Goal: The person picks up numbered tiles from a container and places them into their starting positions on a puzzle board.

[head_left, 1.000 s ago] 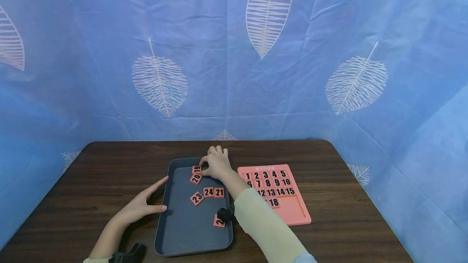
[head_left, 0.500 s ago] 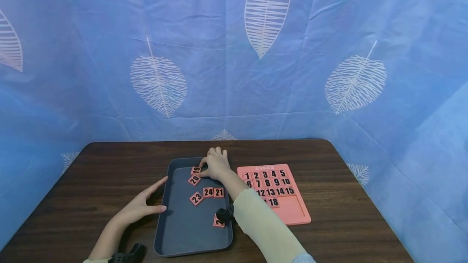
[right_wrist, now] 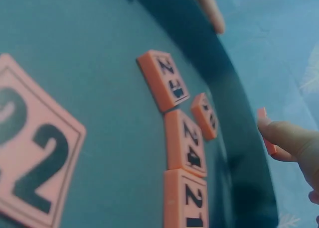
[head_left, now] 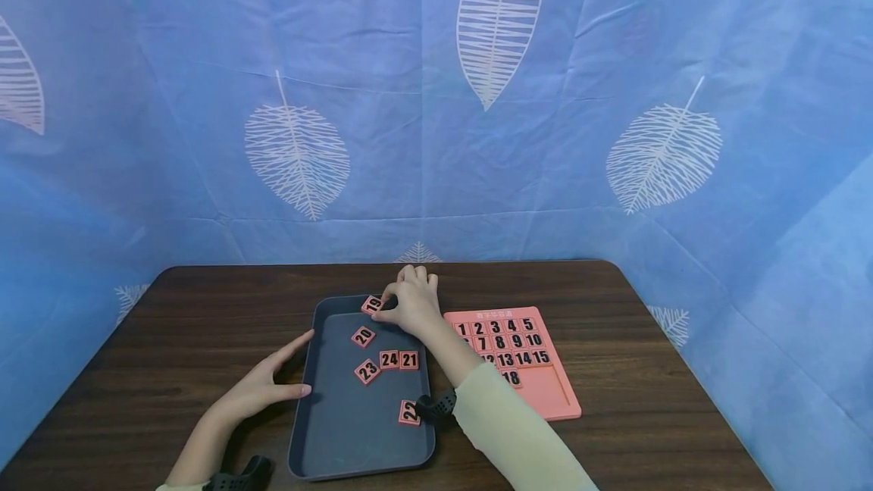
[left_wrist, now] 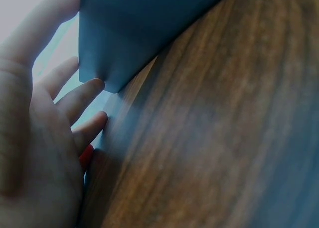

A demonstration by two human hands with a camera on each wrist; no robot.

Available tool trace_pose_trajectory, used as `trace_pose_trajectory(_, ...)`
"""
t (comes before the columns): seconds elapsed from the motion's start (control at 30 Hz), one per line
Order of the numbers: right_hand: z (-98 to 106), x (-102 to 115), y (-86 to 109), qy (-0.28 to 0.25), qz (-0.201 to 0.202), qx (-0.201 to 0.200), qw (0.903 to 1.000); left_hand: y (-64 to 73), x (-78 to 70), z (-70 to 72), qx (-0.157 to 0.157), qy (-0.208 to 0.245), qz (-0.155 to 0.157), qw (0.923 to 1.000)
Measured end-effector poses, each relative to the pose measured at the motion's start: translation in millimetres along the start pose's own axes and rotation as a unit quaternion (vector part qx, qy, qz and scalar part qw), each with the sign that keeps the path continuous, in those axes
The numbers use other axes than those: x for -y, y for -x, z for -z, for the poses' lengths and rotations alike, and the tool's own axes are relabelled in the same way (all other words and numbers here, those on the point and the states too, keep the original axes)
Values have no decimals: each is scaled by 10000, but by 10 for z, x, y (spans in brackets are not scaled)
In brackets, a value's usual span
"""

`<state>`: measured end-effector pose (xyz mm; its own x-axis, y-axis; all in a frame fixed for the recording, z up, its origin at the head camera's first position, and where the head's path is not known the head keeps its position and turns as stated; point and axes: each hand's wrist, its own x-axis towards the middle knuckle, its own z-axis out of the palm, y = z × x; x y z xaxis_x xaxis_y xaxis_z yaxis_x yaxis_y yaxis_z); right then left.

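Between thumb and finger, my right hand (head_left: 414, 305) pinches the number tile 19 (head_left: 371, 304) over the far end of the dark grey tray (head_left: 341, 438). In the right wrist view the pinched tile (right_wrist: 267, 133) shows edge-on, raised above the tray wall. My left hand (head_left: 255, 389) has its fingers spread along the tray's left side, thumb and fingertip at the rim. Inside the tray lie tile 20 (head_left: 363, 336), tile 23 (head_left: 367, 371), tile 24 (head_left: 389, 359) beside tile 21 (head_left: 409, 360), and tile 22 (head_left: 408, 412) near the right wrist.
A pink number board (head_left: 546, 392) lies right of the tray, tiles 1 to 18 in rows, some hidden by the right arm. The dark wooden table (head_left: 648, 415) carries everything. A blue leaf-print cloth (head_left: 423, 135) hangs behind it.
The right hand has lifted tile 19 away from tile 20 and moved slightly up and to the right. Tile 19 has tilted. The left hand has not moved.
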<state>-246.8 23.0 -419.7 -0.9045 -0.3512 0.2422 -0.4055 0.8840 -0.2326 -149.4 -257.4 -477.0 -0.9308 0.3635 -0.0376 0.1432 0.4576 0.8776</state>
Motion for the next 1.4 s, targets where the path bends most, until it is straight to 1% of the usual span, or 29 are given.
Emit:
trace_pose_trajectory(0.2,160,-23,133,-216,-45,-332,9992,5,5,-8,23,8,-36,10000)
trace_pose_trajectory(0.3,251,-43,214,-331,-44,-534,9980,4,0,-6,19,8,4,10000)
trace_pose_trajectory(0.43,337,-81,336,-389,-72,-847,9956,4,-3,-6,6,32,50,10000)
trace_pose_trajectory(0.67,457,-149,579,-554,-223,-1272,9901,9,-21,1,-2,-14,-2,10000)
trace_pose_trajectory(0.83,513,-210,773,-726,-454,-1380,9867,17,-39,5,-41,-96,-47,9999)
trace_pose_trajectory(1.0,546,-302,965,-915,-626,-1528,9820,13,-17,-10,-65,-49,30,10000)
trace_pose_trajectory(1.17,573,-418,1136,-905,-753,-1701,9784,9,9,-20,-59,-45,41,10000)
trace_pose_trajectory(1.4,575,-639,1360,-910,-858,-1875,9743,10,5,-19,-40,37,44,10000)
